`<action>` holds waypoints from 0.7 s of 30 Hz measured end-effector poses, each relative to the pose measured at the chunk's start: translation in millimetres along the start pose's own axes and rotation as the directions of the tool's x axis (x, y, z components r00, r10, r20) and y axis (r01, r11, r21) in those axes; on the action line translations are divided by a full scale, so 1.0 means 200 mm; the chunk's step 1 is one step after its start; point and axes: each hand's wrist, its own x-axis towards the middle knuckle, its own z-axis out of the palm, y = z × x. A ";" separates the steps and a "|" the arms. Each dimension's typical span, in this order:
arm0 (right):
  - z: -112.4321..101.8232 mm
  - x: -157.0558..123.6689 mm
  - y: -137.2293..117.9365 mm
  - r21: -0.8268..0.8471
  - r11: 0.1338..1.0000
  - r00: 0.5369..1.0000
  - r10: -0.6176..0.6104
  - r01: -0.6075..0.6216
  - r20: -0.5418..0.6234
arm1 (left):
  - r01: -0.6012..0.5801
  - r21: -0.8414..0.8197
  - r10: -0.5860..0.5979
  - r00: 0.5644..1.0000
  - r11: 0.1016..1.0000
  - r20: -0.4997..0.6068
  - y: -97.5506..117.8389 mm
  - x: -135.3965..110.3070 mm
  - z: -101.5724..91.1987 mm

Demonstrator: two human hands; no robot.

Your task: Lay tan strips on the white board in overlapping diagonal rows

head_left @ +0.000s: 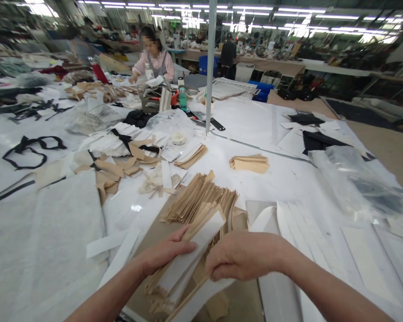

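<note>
Over the board (246, 300), a stack of strips (190, 264) is gripped by the left hand (171, 250), seemingly to be kept together, while another strip (201, 302) is pinched beside it by the right hand (244, 257).

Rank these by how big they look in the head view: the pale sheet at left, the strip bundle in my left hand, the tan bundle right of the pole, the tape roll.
1. Pale sheet
2. Strip bundle in your left hand
3. Tan bundle
4. Tape roll

The first two look enlarged by nearness.
</note>
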 end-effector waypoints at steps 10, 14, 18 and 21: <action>0.14 0.25 0.06 -0.401 0.886 0.954 0.127 -0.232 -0.272 | -0.130 0.111 0.121 0.989 0.985 0.087 -0.06 -0.03 0.01; 0.15 0.26 0.05 -0.495 0.830 0.891 0.006 -0.258 -0.453 | -0.034 -0.008 0.034 0.999 0.999 0.009 -0.07 -0.06 0.02; 0.33 0.20 0.01 -0.283 0.905 0.692 0.018 -0.318 -0.721 | 0.116 -0.215 -0.155 0.972 0.970 -0.177 -0.05 -0.17 -0.03; 0.66 0.19 0.02 0.041 0.921 0.681 0.315 -0.386 -0.661 | 0.111 -0.319 -0.220 0.918 0.941 -0.329 -0.06 -0.26 -0.09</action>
